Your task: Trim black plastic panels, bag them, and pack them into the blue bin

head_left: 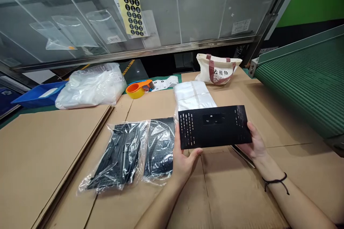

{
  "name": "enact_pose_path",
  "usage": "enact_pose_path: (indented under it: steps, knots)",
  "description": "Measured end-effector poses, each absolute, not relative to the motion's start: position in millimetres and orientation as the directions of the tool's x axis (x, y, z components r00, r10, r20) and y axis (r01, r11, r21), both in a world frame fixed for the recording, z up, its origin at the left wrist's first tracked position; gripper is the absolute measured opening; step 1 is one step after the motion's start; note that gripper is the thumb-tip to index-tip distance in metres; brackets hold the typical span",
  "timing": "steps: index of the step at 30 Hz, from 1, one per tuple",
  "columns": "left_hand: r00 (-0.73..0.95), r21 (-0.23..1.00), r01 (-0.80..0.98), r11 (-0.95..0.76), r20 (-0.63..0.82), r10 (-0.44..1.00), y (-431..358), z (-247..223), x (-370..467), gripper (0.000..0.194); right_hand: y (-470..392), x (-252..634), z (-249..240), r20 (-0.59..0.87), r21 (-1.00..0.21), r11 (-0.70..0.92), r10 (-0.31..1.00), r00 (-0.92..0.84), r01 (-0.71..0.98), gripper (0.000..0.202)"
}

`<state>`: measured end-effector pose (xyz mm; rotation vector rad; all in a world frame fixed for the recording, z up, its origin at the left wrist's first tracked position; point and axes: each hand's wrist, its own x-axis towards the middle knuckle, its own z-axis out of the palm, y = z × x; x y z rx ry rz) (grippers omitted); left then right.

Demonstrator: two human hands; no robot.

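Between my two hands I hold up a black rectangular panel [212, 132] with rows of slots at both ends and a small recess near its top middle. My left hand [184, 161] grips its left end, thumb on the lower front edge. At the right end, my right hand [256, 143] is closed on the edge, its fingers mostly hidden behind. Left of the panel lie black slotted parts [118, 154] in a clear plastic bag, and beside them another bagged black panel [159, 146]. Behind the held panel is a stack of white plastic bags [194, 94], partly covered by it.
Cardboard sheets [48, 150] cover the worktop. Along the back are a blue tray [40, 93], a bundle of clear plastic [91, 84], an orange tape dispenser [138, 88] and a cloth bag [217, 69]. A green conveyor belt [309, 82] runs at the right.
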<state>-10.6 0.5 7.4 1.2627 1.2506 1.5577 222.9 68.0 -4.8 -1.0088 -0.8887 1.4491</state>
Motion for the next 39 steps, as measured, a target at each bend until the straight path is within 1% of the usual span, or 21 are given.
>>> enact_pose_path:
  steps: [3, 5, 8, 10, 15, 17, 19, 21, 23, 26, 29, 33, 35, 37, 38, 39]
  knots:
    - [-0.259, 0.977, 0.024, -0.213, 0.211, 0.942, 1, 11, -10, 0.089, 67, 223, -5, -0.101, -0.942, -0.107, 0.994, -0.036, -0.317, 0.043]
    - [-0.270, 0.979, 0.023, -0.204, 0.202, 0.941, 1, 13, -9, 0.088, 67, 223, -5, -0.132, -0.934, -0.133, 0.991, -0.026, -0.333, 0.043]
    - [-0.267, 0.976, 0.050, -0.210, 0.216, 0.939, 1, 12, -8, 0.088, 67, 222, -5, -0.211, -0.883, -0.189, 0.977, 0.004, -0.429, 0.041]
    - [-0.262, 0.973, 0.072, -0.218, 0.230, 0.937, 1, 11, -9, 0.088, 67, 222, -4, -0.237, -0.845, -0.208, 0.971, -0.004, -0.492, 0.041]
    - [-0.214, 0.963, 0.151, -0.222, 0.251, 0.944, 4, 5, -13, 0.089, 68, 222, -3, -0.197, -0.774, -0.214, 0.976, -0.095, -0.596, 0.036]
    - [-0.204, 0.954, 0.170, -0.246, 0.278, 0.939, 5, 3, -14, 0.084, 67, 221, -3, -0.184, -0.765, -0.205, 0.978, -0.099, -0.610, 0.033]
    - [-0.221, 0.936, 0.203, -0.288, 0.330, 0.918, 6, 1, -15, 0.072, 66, 217, -2, -0.171, -0.774, -0.188, 0.981, -0.085, -0.604, 0.032]
    - [-0.278, 0.910, 0.277, -0.309, 0.383, 0.881, 6, 1, -16, 0.058, 64, 211, -1, -0.150, -0.795, -0.164, 0.986, -0.074, -0.585, 0.033]
    - [-0.358, 0.890, 0.353, -0.290, 0.414, 0.837, 7, 1, -19, 0.049, 61, 204, 1, -0.114, -0.824, -0.143, 0.990, -0.086, -0.548, 0.038]
    - [-0.456, 0.890, 0.392, -0.233, 0.408, 0.791, 10, 4, -24, 0.043, 56, 195, 4, -0.071, -0.869, -0.129, 0.988, -0.137, -0.478, 0.046]
    - [-0.487, 0.893, 0.405, -0.198, 0.393, 0.780, 13, 7, -29, 0.043, 53, 191, 5, -0.061, -0.895, -0.130, 0.983, -0.171, -0.427, 0.052]
    - [-0.490, 0.874, 0.435, -0.216, 0.431, 0.758, 14, 10, -33, 0.044, 52, 192, 1, -0.029, -0.942, -0.084, 0.985, -0.173, -0.323, 0.047]
    - [-0.479, 0.857, 0.449, -0.252, 0.469, 0.743, 13, 11, -34, 0.046, 52, 194, -2, 0.053, -0.978, 0.022, 0.988, -0.143, -0.208, 0.043]
    - [-0.479, 0.852, 0.442, -0.281, 0.489, 0.729, 12, 10, -34, 0.051, 50, 196, -4, 0.213, -0.977, 0.212, 0.973, -0.086, -0.022, 0.033]
    - [-0.487, 0.859, 0.418, -0.294, 0.486, 0.726, 11, 9, -33, 0.054, 49, 196, -4, 0.325, -0.940, 0.331, 0.943, -0.075, 0.084, 0.025]
    - [-0.494, 0.874, 0.373, -0.311, 0.471, 0.730, 11, 8, -32, 0.057, 47, 196, -3, 0.445, -0.873, 0.453, 0.892, -0.085, 0.181, 0.017]
